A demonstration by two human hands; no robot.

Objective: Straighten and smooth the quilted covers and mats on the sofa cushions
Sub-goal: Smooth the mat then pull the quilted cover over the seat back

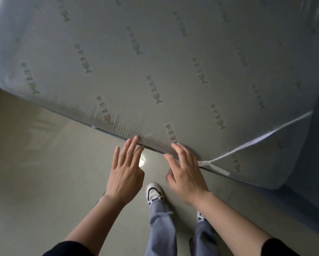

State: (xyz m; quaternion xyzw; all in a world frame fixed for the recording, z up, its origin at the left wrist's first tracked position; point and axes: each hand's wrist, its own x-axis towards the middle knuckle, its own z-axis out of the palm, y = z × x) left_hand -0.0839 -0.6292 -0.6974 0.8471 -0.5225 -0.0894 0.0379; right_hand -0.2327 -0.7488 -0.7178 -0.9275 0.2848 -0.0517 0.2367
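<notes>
Nearest the lens, grey trousers [160,228] and a white shoe [154,191] stand under two bare forearms, the second shoe mostly hidden behind the right one. The left hand [125,172] has straight, parted fingers whose tips touch the near edge of the grey dotted mat [155,61]; beside it the slightly blurred right hand [187,174] rests spread, loosely bent fingers on that edge, neither gripping. The mat runs away from both hands, cut off at top and sides, its lettering unreadable, and a white tie [214,164] crosses its edge just right of the right hand.
</notes>
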